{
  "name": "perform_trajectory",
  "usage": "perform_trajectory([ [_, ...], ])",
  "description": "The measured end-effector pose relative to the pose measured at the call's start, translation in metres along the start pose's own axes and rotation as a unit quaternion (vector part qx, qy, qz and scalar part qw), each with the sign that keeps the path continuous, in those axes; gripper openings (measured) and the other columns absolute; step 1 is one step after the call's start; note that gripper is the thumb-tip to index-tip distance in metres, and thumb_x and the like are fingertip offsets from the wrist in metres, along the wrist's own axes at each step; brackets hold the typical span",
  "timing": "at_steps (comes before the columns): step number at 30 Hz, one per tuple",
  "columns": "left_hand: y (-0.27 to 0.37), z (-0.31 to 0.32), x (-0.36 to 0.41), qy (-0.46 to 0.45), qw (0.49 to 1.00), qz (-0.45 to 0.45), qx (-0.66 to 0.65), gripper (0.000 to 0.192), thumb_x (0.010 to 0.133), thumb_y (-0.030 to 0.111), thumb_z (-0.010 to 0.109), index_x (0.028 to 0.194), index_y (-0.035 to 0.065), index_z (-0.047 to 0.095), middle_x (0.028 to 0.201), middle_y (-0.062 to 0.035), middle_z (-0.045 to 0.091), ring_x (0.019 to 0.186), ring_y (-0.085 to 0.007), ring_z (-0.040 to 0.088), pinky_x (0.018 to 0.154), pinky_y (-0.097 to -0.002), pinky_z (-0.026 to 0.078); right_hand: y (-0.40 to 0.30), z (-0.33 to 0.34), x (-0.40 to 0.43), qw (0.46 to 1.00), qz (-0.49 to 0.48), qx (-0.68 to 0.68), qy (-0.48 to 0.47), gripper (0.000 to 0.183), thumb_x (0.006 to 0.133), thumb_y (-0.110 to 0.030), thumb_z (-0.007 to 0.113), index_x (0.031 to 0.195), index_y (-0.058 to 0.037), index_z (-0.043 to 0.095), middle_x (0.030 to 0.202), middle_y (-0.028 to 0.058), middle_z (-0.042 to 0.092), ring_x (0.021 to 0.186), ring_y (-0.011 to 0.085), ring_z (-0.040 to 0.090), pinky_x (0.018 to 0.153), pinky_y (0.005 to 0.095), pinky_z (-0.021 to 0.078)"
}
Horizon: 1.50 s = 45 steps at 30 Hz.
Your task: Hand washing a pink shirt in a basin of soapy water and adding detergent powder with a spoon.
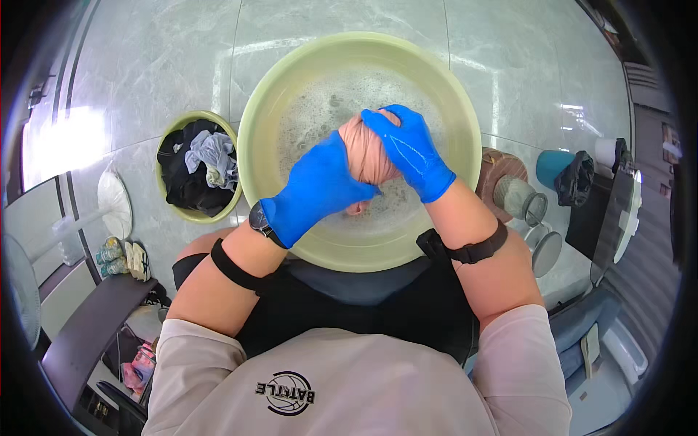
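Observation:
A bunched pink cloth (366,150) is held between both hands above a large pale-green plastic basin (262,82). My left hand (322,182), in a blue rubber glove, grips the cloth's left and lower side. On its upper right side, my right hand (408,150) in a matching glove closes around it, with streaks of suds on the back. Sudsy water (311,103) covers the bottom of the basin. A small end of the cloth pokes out below my left thumb. My palms and the undersides of the fingers are hidden.
Left of the basin stands a smaller green tub (197,218) with dark and light-grey clothes (210,155). A standing fan's white base (114,201) and pairs of shoes (136,260) are farther left. To the right are a brown stool (491,163), a glass jar (512,196) and a teal bin (551,168).

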<state>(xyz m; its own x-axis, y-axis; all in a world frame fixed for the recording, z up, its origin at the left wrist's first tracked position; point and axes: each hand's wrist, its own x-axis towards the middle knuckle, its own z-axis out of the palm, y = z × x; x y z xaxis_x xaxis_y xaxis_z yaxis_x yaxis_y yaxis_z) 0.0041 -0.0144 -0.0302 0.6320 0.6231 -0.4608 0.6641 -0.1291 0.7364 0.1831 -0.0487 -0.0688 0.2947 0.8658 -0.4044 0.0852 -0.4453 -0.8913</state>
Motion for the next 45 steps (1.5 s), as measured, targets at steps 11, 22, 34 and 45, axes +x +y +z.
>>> perform_trajectory([
  [11,0.008,-0.020,-0.009,0.051,0.998,0.032,-0.014,0.096,0.066,0.026,0.087,0.144,-0.0030,0.040,0.114,-0.0227,0.068,0.103,-0.0363,0.069,0.089,-0.0432,0.055,-0.046,-0.019,-0.027,0.986,0.084,0.131,-0.062,0.065,0.086,-0.043,0.077,0.128,0.0035,0.060,0.120,0.0176,0.065,0.110,0.0256,0.063,0.094,0.0400,0.0509],
  [22,0.037,-0.042,-0.018,-0.217,0.890,-0.056,-0.398,0.043,0.075,0.013,0.076,0.115,0.0013,0.065,0.093,-0.0087,0.070,0.077,-0.0145,0.067,0.065,-0.0289,0.056,-0.058,-0.034,-0.032,0.964,-0.176,0.129,-0.154,0.079,0.069,-0.027,0.092,0.133,0.0000,0.054,0.121,0.0130,0.062,0.115,0.0214,0.059,0.102,0.0394,0.0467],
  [34,0.014,-0.004,-0.010,-0.184,0.952,-0.113,-0.218,0.022,0.080,0.021,0.071,0.095,0.0051,0.067,0.060,-0.0063,0.061,0.054,-0.0149,0.060,0.051,-0.0307,0.047,-0.025,0.017,-0.040,0.983,-0.091,0.157,-0.012,0.018,0.086,-0.020,0.074,0.086,-0.0024,0.070,0.081,0.0098,0.070,0.075,0.0155,0.065,0.070,0.0317,0.0518],
  [45,-0.004,-0.019,0.001,0.061,0.996,0.010,0.059,0.056,0.079,0.035,0.077,0.119,-0.0005,0.060,0.113,-0.0250,0.066,0.105,-0.0418,0.064,0.087,-0.0470,0.053,0.024,-0.001,0.011,0.974,-0.069,-0.173,0.130,0.051,0.075,-0.044,0.085,0.091,0.0023,0.070,0.082,0.0153,0.071,0.075,0.0221,0.069,0.064,0.0382,0.0535],
])
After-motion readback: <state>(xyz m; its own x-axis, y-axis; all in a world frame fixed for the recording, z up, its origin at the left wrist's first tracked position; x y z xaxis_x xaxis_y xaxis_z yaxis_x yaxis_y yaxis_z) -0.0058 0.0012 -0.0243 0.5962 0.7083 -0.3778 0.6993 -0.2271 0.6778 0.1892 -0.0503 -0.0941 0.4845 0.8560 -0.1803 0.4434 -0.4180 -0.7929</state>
